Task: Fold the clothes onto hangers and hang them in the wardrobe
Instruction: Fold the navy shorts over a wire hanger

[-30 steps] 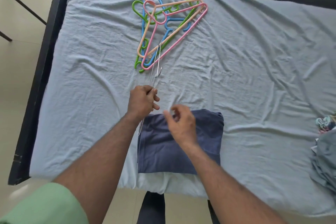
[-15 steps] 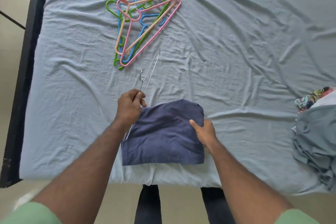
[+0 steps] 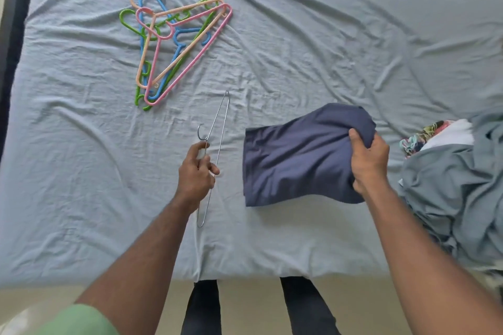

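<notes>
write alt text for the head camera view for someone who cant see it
Over a bed, the left hand grips a metal wire hanger while the right hand holds a folded navy garment. Coloured plastic hangers lie behind; a clothes pile sits right.

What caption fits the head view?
Left hand holds wire hanger; right hand grips folded navy garment on bed.
</notes>
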Demonstrator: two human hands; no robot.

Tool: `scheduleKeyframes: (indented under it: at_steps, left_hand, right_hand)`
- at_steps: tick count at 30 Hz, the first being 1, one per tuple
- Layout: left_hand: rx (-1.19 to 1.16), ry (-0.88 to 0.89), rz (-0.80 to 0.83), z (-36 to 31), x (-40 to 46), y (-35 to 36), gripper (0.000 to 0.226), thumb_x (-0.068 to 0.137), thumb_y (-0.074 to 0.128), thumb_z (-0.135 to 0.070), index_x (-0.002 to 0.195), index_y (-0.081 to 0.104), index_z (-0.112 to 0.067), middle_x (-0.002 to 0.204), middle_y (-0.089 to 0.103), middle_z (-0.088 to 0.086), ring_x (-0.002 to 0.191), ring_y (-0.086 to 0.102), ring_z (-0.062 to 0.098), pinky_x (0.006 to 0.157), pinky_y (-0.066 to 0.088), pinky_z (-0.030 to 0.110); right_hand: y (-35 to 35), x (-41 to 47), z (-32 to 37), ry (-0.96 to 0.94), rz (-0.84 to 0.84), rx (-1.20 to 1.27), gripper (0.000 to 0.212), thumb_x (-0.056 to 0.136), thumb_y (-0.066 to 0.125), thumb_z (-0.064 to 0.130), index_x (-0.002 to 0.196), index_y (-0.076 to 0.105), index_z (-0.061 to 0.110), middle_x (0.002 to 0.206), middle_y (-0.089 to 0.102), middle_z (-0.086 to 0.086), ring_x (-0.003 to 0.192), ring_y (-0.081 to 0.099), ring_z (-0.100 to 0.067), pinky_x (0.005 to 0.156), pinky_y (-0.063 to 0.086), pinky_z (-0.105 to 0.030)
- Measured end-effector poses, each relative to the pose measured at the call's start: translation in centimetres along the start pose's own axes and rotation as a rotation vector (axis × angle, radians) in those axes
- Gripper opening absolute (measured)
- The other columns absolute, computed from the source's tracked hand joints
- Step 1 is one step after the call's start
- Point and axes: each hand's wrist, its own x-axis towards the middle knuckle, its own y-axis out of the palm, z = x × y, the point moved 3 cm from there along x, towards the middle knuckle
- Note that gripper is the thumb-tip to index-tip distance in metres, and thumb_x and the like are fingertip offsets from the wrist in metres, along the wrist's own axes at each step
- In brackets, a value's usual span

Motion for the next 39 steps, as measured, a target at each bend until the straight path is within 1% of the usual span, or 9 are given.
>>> scheduleKeyframes:
  at_steps: [7,10,13,16,22,27,30,35,39]
  left_hand:
    - [0.031,-0.118,0.001,2.4,-0.7,-1.2,0.022,0.103,0.047,-0.006,0.110,0.052,-0.026,0.093,0.067,0.014,0.072,0.071,0.025,0.058,0.050,0.032]
    - [-0.020,-0.139,0.022,2.1,-0.6,-1.9,0.018,0.101,0.061,-0.030,0.118,0.054,-0.033,0.087,0.064,0.010,0.069,0.071,0.026,0.064,0.053,0.039]
    - [-0.021,-0.164,-0.001,1.4,-0.5,-2.5,0.026,0.100,0.055,-0.052,0.124,0.056,-0.042,0.073,0.058,0.007,0.062,0.070,0.028,0.063,0.054,0.038]
    - [-0.037,-0.147,-0.073,1.7,-0.6,-4.2,0.022,0.106,0.042,-0.044,0.118,0.061,-0.038,0.068,0.055,0.005,0.061,0.071,0.031,0.062,0.051,0.034]
    - [-0.123,-0.180,-0.211,3.2,-1.1,-9.9,0.024,0.108,0.041,-0.031,0.100,0.063,-0.028,0.091,0.067,0.005,0.075,0.069,0.026,0.064,0.050,0.034]
    - [-0.206,-0.270,-0.279,6.5,-2.1,-15.7,0.020,0.104,0.054,-0.022,0.094,0.071,-0.018,0.090,0.062,0.004,0.084,0.067,0.020,0.071,0.062,0.049]
    - [-0.198,-0.282,-0.283,8.1,-2.3,-17.6,0.014,0.097,0.065,-0.014,0.086,0.072,-0.009,0.077,0.063,0.007,0.082,0.065,0.019,0.073,0.063,0.047]
    - [-0.169,-0.262,-0.243,9.3,-2.6,-19.2,0.024,0.097,0.067,-0.018,0.079,0.070,-0.002,0.076,0.070,0.011,0.077,0.074,0.024,0.073,0.062,0.038]
    - [-0.241,-0.288,-0.190,9.6,-2.7,-19.7,0.030,0.102,0.061,-0.026,0.089,0.069,0.000,0.088,0.072,0.010,0.083,0.077,0.025,0.076,0.061,0.036]
  right_hand:
    - [1.1,-1.4,7.6,-0.328,0.075,-0.168,0.024,0.092,0.067,0.022,0.111,0.062,0.008,0.085,0.064,0.007,0.070,0.056,0.003,0.069,0.047,-0.023]
    - [6.1,-5.8,7.5,-0.414,0.153,-0.264,0.034,0.091,0.065,0.017,0.125,0.063,0.009,0.093,0.073,-0.008,0.080,0.068,-0.021,0.071,0.052,-0.035]
    - [12.1,-11.9,7.1,-0.455,0.233,-0.280,0.044,0.092,0.064,0.014,0.135,0.060,0.015,0.100,0.074,-0.019,0.089,0.068,-0.038,0.073,0.053,-0.042]
    - [17.0,-17.1,4.8,-0.374,0.331,-0.302,0.041,0.094,0.062,0.014,0.135,0.060,0.015,0.090,0.074,-0.019,0.083,0.069,-0.039,0.068,0.053,-0.043]
    - [22.6,-20.9,-0.6,-0.194,0.425,-0.458,0.040,0.101,0.053,0.018,0.140,0.053,0.012,0.095,0.071,-0.024,0.089,0.066,-0.044,0.074,0.053,-0.048]
    - [26.2,-23.9,-1.3,-0.100,0.406,-0.453,0.033,0.103,0.050,0.021,0.136,0.053,0.015,0.103,0.069,-0.023,0.094,0.065,-0.043,0.074,0.049,-0.045]
    - [28.5,-25.9,-1.0,-0.056,0.345,-0.368,0.032,0.102,0.051,0.019,0.134,0.053,0.014,0.103,0.069,-0.024,0.096,0.064,-0.044,0.075,0.046,-0.043]
    - [32.9,-28.9,-4.4,0.025,0.700,-0.747,0.030,0.102,0.047,0.017,0.130,0.051,0.008,0.123,0.062,-0.025,0.113,0.059,-0.043,0.090,0.046,-0.043]
    - [34.3,-28.6,-5.8,0.112,0.795,-0.784,0.025,0.100,0.049,0.018,0.116,0.060,0.002,0.126,0.061,-0.022,0.115,0.059,-0.041,0.092,0.047,-0.039]
